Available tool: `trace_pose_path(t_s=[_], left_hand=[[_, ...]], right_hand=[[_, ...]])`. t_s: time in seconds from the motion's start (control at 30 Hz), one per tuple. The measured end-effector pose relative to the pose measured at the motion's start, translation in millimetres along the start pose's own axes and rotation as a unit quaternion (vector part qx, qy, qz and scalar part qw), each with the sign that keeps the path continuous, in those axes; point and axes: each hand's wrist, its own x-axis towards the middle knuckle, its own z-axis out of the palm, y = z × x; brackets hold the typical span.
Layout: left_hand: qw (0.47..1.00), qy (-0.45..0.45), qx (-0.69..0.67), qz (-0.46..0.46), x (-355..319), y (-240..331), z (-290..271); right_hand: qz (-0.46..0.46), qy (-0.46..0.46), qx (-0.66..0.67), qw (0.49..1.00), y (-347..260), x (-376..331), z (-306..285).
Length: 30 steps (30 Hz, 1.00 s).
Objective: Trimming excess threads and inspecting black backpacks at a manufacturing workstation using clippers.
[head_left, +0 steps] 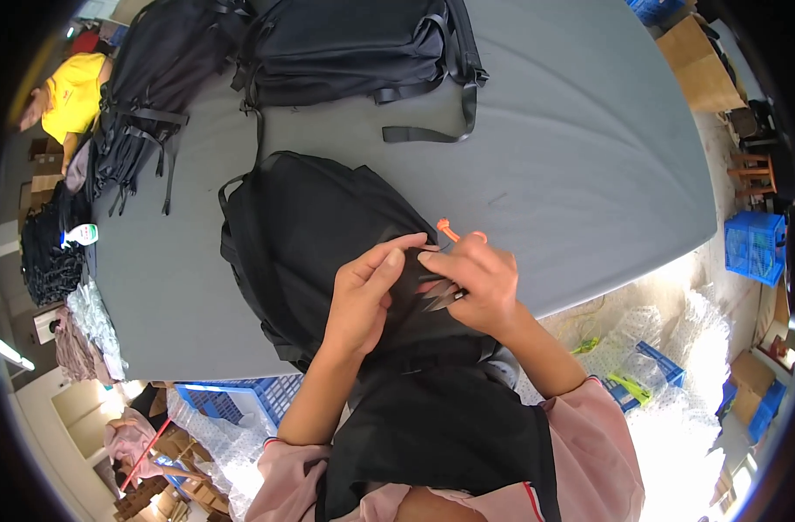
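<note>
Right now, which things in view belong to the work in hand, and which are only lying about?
Seemingly in use:
black backpack, under left hand and right hand
bladed cutter, in right hand
orange item at right hand, kind unclear

Seemingly lying about:
other black backpacks
white bottle
blue crate, right side
bubble wrap

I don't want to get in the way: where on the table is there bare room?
Widest: table, right side, bordered by far backpack and right hand. Smaller: left, between bottle and near backpack. Crowded: far left, by another backpack; near middle, under left hand.
</note>
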Motion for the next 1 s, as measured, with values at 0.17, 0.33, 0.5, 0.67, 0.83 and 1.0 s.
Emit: trace_pose_path(t_s=[0.17,0.33,0.5,0.67,0.83,1.0], left_hand=[[1.000,-0.002,0.010,0.028,-4,-9,-5],[0.997,0.013,0.030,0.071,-1,-10,-2],[0.983,0.007,0.127,0.128,-4,-13,5],[0.938,0.026,0.275,0.210,-4,-17,5],[0.901,0.022,0.381,0.208,-6,-13,5],[0.988,0.010,0.131,0.084,-4,-10,-2]], right_hand=[[-0.025,-0.047,-0.036,0.998,-1,-18,3],[0.195,-0.113,0.122,0.967,-18,-17,-21],[0.273,-0.032,0.102,0.956,-11,-7,-22],[0.230,-0.126,0.087,0.961,-4,-3,-19],[0.395,-0.051,0.378,0.836,-9,-3,-23],[0.356,-0.006,0.145,0.923,-9,-20,-17]])
